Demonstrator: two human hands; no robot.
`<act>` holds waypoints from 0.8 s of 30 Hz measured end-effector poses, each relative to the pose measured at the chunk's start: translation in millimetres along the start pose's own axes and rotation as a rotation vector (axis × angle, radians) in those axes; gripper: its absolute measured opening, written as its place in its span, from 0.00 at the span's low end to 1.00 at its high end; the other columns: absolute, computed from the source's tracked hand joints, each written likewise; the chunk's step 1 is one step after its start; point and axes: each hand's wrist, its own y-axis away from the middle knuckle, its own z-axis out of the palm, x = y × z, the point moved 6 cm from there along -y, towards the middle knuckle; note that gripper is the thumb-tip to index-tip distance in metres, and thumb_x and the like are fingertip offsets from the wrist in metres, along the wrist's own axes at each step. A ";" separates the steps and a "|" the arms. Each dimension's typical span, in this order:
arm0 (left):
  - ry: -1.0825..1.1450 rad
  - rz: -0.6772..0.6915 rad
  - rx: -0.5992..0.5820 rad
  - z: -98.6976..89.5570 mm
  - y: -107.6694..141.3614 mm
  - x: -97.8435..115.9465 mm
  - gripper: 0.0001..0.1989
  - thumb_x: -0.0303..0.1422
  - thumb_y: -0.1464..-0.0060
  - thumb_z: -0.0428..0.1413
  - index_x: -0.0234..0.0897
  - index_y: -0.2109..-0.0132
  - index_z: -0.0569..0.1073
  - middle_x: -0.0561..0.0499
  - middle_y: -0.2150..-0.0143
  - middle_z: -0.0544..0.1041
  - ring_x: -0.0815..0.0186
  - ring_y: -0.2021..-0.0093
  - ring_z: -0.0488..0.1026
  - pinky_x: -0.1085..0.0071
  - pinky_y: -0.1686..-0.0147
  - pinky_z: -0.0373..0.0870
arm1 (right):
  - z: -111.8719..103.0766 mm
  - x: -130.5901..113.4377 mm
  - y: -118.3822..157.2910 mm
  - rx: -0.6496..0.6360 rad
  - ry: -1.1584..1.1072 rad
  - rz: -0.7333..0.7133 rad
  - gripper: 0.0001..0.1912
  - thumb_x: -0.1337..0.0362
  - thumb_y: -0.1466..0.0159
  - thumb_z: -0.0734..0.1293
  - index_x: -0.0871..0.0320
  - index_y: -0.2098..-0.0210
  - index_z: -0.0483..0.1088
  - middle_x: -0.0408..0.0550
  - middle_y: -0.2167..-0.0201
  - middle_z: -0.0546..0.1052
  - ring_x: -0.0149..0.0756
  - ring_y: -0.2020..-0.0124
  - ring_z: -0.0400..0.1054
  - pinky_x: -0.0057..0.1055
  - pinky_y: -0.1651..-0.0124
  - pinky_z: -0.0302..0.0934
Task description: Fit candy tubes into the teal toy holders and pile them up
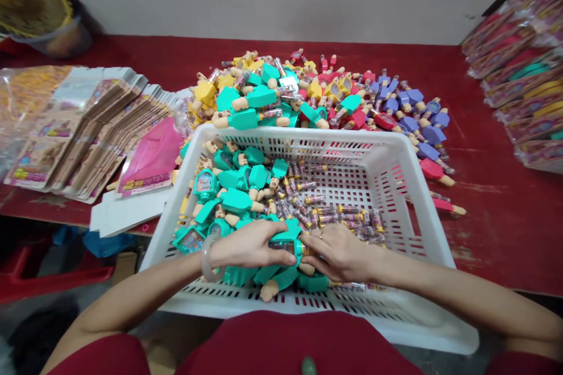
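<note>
Above the near part of a white slotted basket, my left hand grips a teal toy piece between thumb and fingers. My right hand is pinched at the piece's right end, around a small tube with a yellow end, mostly hidden by the fingers. Many teal pieces with beige knobs fill the basket's left side. Small clear tubes with yellow caps lie in its middle and right.
Behind the basket, yellow, teal, red and purple pieces are heaped on the red table. Printed cards and a pink bag lie left. Packed cards are stacked right.
</note>
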 end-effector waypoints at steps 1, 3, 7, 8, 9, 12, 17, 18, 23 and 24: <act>-0.174 0.062 0.078 -0.8 -0.8 3.0 0.17 0.46 0.42 0.50 0.35 0.60 0.68 0.49 0.67 0.74 0.64 0.68 0.70 0.72 0.71 0.62 | 4.2 9.0 0.0 -0.033 -0.173 0.119 0.17 0.55 0.33 0.58 0.62 0.60 0.70 0.46 0.76 0.71 0.32 0.76 0.62 0.29 0.73 0.55; -0.511 0.206 0.227 -0.2 -1.9 9.9 0.12 0.38 0.40 0.48 0.34 0.60 0.68 0.46 0.66 0.73 0.62 0.67 0.70 0.69 0.69 0.64 | 20.5 26.9 2.6 -0.142 -0.571 0.348 0.22 0.49 0.33 0.55 0.61 0.63 0.69 0.40 0.80 0.66 0.27 0.81 0.56 0.26 0.77 0.53; -0.725 0.314 0.348 -1.3 -6.7 6.9 0.10 0.30 0.39 0.45 0.35 0.55 0.69 0.44 0.60 0.74 0.61 0.60 0.71 0.65 0.61 0.66 | 45.2 43.1 5.4 -0.402 -1.007 0.531 0.31 0.45 0.32 0.43 0.59 0.64 0.66 0.34 0.86 0.58 0.26 0.90 0.45 0.25 0.87 0.46; -0.671 0.258 0.341 -4.5 -8.8 1.1 0.11 0.33 0.39 0.46 0.35 0.54 0.68 0.44 0.59 0.74 0.60 0.60 0.71 0.65 0.62 0.66 | 42.0 46.8 3.0 -0.381 -0.934 0.515 0.32 0.45 0.32 0.42 0.59 0.64 0.66 0.36 0.86 0.60 0.27 0.90 0.48 0.25 0.86 0.48; -0.576 0.182 0.313 -7.1 -10.7 -6.2 0.12 0.37 0.39 0.48 0.36 0.53 0.68 0.45 0.59 0.74 0.61 0.61 0.71 0.67 0.63 0.66 | 35.6 50.0 -0.2 -0.316 -0.822 0.494 0.31 0.44 0.32 0.45 0.60 0.64 0.67 0.39 0.84 0.64 0.28 0.87 0.55 0.26 0.83 0.52; -0.210 0.019 0.180 -2.9 -13.2 -24.2 0.18 0.47 0.40 0.50 0.37 0.52 0.67 0.50 0.61 0.75 0.64 0.65 0.72 0.71 0.68 0.66 | 11.6 46.2 -6.9 -0.091 -0.421 0.381 0.26 0.43 0.35 0.56 0.61 0.62 0.69 0.51 0.72 0.73 0.34 0.72 0.66 0.28 0.71 0.57; -0.475 0.183 0.321 -2.8 -15.3 -16.7 0.14 0.39 0.41 0.52 0.35 0.53 0.69 0.47 0.61 0.75 0.62 0.63 0.72 0.68 0.64 0.66 | 6.4 51.1 -5.4 -0.097 -0.347 0.427 0.30 0.44 0.32 0.50 0.60 0.69 0.69 0.47 0.78 0.72 0.32 0.76 0.65 0.28 0.71 0.56; -0.595 0.207 0.389 -12.7 -16.8 -12.8 0.12 0.36 0.41 0.51 0.35 0.53 0.69 0.46 0.61 0.75 0.61 0.62 0.72 0.67 0.64 0.66 | 4.9 63.1 -7.4 -0.109 -0.460 0.490 0.32 0.43 0.32 0.47 0.60 0.70 0.69 0.47 0.79 0.71 0.31 0.78 0.65 0.27 0.73 0.57; -0.946 0.024 0.818 -129.5 -31.2 10.5 0.13 0.34 0.41 0.51 0.34 0.51 0.69 0.42 0.56 0.74 0.55 0.54 0.70 0.59 0.55 0.64 | -27.1 158.9 -38.3 -0.080 -0.316 0.865 0.33 0.49 0.29 0.40 0.62 0.50 0.65 0.53 0.70 0.77 0.34 0.77 0.70 0.28 0.76 0.61; -0.943 0.002 0.903 -152.1 -34.9 17.2 0.17 0.36 0.41 0.52 0.34 0.47 0.67 0.40 0.51 0.73 0.53 0.50 0.68 0.57 0.51 0.62 | -30.3 173.8 -47.0 -0.099 -0.247 0.886 0.28 0.50 0.29 0.44 0.61 0.45 0.62 0.53 0.68 0.78 0.36 0.77 0.71 0.29 0.76 0.62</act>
